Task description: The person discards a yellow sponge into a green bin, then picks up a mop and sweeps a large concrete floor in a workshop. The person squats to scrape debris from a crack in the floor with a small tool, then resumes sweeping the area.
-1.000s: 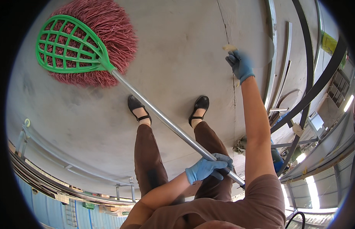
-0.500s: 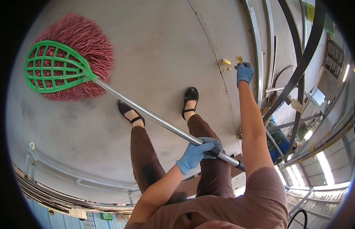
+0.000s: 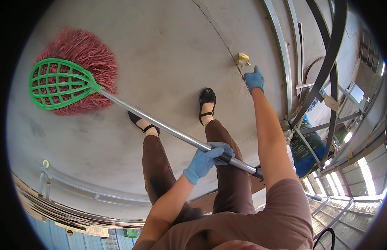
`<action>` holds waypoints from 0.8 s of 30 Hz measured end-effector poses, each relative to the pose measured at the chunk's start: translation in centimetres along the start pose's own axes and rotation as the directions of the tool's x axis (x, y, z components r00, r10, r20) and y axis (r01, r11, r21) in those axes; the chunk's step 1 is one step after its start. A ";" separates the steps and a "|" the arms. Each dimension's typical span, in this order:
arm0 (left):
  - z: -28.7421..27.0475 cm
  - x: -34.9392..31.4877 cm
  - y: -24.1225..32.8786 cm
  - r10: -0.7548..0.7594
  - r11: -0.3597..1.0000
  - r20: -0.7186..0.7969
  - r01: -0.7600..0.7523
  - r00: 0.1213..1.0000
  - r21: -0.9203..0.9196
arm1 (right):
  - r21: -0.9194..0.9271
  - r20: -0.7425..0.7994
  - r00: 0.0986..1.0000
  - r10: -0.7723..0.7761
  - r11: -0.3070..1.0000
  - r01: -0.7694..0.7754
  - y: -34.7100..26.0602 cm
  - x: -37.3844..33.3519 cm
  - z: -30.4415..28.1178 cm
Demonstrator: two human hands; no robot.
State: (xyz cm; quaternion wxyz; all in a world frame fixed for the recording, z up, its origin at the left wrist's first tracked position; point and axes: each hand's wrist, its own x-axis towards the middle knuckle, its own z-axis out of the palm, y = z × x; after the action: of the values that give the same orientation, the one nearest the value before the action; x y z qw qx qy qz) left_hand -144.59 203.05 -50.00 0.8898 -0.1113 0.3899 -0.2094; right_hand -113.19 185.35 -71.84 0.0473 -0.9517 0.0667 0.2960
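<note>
My left hand (image 3: 205,161), in a blue glove, is wrapped around the black grip on the metal handle (image 3: 160,126) of a broom. The handle slants up to the left, where a green lattice frame (image 3: 62,84) holds dark red bristles (image 3: 83,50) spread over the floor. My right hand (image 3: 254,80), also in a blue glove, reaches out to the right. Its fingers are partly spread, and nothing shows in them. Just beyond its fingertips, apart from them, some crumpled yellow scraps (image 3: 243,58) lie by a crack in the floor.
Metal rails (image 3: 281,54) run along the floor at the right. Curved dark metal bars (image 3: 337,46) and a blue-and-green sack (image 3: 306,148) stand beside them. My black shoes (image 3: 207,100) are on the grey floor (image 3: 160,50). A low metal frame (image 3: 97,196) is at the lower left.
My right hand has moved left and slightly nearer; the yellow ring-like piece at its fingers has left them, and the yellow scraps look bunched together. My left hand still holds the broom.
</note>
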 end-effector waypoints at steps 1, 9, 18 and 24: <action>-0.1 -0.3 0.0 0.000 1.000 -0.029 0.001 1.000 0.008 | -0.073 0.003 1.000 0.021 0.997 -0.021 -0.1 -1.3 -2.0; 1.1 -3.8 -2.6 0.107 0.983 -0.154 -0.127 0.982 -0.132 | -0.235 0.591 0.802 -0.091 0.931 0.279 -1.2 -17.5 -15.0; 5.9 -7.4 -3.3 0.210 0.919 -0.187 -0.260 0.960 -0.298 | -0.485 0.562 0.816 -0.137 0.744 0.459 -3.9 -44.6 -39.5; 3.9 -14.0 -7.1 0.041 0.954 -0.370 -0.146 0.928 -0.261 | -0.463 0.587 0.787 -0.190 0.719 0.519 0.6 -55.7 -37.2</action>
State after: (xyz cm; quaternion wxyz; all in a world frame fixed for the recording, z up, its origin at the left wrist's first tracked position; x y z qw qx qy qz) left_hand -152.25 203.28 -35.76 0.7869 -0.1788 0.5772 -0.1250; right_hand -138.03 185.41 -9.62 -0.1843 -0.7989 -0.2364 0.5214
